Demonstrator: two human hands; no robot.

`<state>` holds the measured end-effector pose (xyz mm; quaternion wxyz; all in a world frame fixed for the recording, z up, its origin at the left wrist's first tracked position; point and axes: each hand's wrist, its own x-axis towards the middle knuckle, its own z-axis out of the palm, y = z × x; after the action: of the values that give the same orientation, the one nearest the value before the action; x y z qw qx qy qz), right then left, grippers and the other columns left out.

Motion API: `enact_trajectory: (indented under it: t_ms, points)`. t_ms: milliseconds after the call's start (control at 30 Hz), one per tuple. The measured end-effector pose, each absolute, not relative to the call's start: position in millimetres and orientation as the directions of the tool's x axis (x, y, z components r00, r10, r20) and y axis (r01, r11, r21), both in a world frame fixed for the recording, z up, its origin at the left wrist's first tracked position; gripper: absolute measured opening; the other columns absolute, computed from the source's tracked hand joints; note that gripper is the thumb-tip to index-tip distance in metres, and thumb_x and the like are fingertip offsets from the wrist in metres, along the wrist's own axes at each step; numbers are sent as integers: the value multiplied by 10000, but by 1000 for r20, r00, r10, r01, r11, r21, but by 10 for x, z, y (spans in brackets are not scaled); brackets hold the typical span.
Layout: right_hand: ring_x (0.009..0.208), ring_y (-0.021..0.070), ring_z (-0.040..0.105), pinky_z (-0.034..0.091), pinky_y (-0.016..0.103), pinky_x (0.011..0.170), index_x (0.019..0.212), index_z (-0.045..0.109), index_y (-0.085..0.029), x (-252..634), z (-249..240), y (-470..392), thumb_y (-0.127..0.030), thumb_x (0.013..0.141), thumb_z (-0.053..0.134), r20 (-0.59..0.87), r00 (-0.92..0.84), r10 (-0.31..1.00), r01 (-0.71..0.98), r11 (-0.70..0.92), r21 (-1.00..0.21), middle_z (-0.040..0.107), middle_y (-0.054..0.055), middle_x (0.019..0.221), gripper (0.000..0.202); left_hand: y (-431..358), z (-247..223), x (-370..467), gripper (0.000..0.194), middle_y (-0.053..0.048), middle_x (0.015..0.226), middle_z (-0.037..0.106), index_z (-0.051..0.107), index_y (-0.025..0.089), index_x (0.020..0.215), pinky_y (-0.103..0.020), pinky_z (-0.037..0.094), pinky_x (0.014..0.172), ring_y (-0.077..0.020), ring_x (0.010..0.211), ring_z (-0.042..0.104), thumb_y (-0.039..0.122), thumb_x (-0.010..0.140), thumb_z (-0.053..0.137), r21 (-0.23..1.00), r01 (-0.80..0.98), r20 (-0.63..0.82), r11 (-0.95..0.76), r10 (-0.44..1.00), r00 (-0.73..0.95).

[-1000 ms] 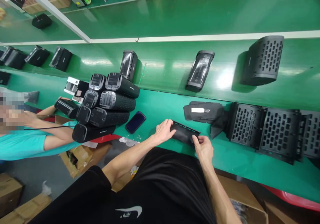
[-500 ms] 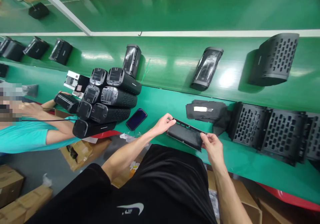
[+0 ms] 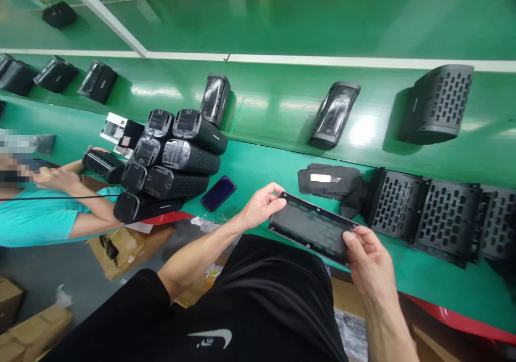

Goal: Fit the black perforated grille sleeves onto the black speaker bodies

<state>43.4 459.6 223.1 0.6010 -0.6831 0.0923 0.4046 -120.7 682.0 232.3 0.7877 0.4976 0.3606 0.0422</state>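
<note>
A black perforated panel (image 3: pixel 312 227), with a dark mesh layer over its slots, is held tilted above the table's front edge. At its left end, my left hand (image 3: pixel 264 206) pinches the corner between thumb and fingers. My right hand (image 3: pixel 368 254) grips the other end, thumb on the face and fingers behind. Just beyond the panel lies a stack of black cloth sheets (image 3: pixel 334 187) with a small knife (image 3: pixel 322 178) on top. Similar slotted panels (image 3: pixel 443 214) stand in a row at the right.
Several black speaker-like housings (image 3: pixel 185 155) are piled left of a phone (image 3: pixel 218 193). More housings (image 3: pixel 334 115) stand along the green belt (image 3: pixel 266 101). A co-worker (image 3: pixel 60 206) at the left holds a housing. Cardboard boxes (image 3: pixel 129 243) lie below the table.
My hands have spread further apart, the right one moving right and down. The panel has turned its face upward, so its slots and mesh now show.
</note>
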Motion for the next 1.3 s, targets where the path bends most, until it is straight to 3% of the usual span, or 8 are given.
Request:
enact_trajectory:
  t_ms: [167, 600, 900, 1033, 1300]
  points:
    - [527, 81, 435, 358, 194, 472, 904, 667, -229, 446, 2251, 4583, -490, 560, 985, -666, 663, 342, -618, -252, -744, 540, -64, 656, 536, 6820, 2325, -1214, 451, 56, 697, 546, 520, 206, 1037, -211, 328, 572, -81, 574, 468, 508, 814, 770, 793, 265, -524, 549, 392, 756]
    - [527, 66, 437, 379, 172, 467, 872, 673, -231, 476, 2282, 4635, -490, 529, 1017, -712, 623, 323, -676, -236, -699, 545, -71, 656, 551, 6801, 2273, -1221, 363, 47, 732, 599, 524, 189, 1089, -205, 352, 586, -75, 583, 476, 372, 849, 726, 793, 226, -498, 566, 388, 775]
    - [526, 72, 473, 405, 183, 478, 864, 655, -232, 480, 2285, 4660, -518, 552, 995, -720, 624, 303, -678, -247, -692, 593, -66, 674, 542, 6792, 2238, -1244, 385, 66, 712, 541, 532, 180, 1130, -212, 298, 595, -68, 588, 417, 343, 843, 730, 808, 232, -494, 541, 410, 766]
    - [569, 79, 516, 456, 184, 528, 900, 690, -227, 478, 2286, 4643, -485, 540, 1003, -711, 631, 312, -676, -229, -700, 624, -48, 729, 542, 6801, 2258, -1236, 416, 52, 741, 563, 532, 178, 1137, -218, 317, 607, -77, 598, 464, 353, 819, 735, 789, 239, -513, 565, 393, 763]
    - [613, 75, 523, 483, 154, 582, 890, 701, -233, 481, 2224, 4639, -446, 495, 1030, -724, 616, 309, -692, -225, -685, 595, -61, 703, 556, 6819, 2330, -1216, 437, 61, 715, 546, 527, 181, 1133, -232, 287, 606, -76, 587, 426, 318, 777, 740, 784, 272, -539, 558, 395, 744]
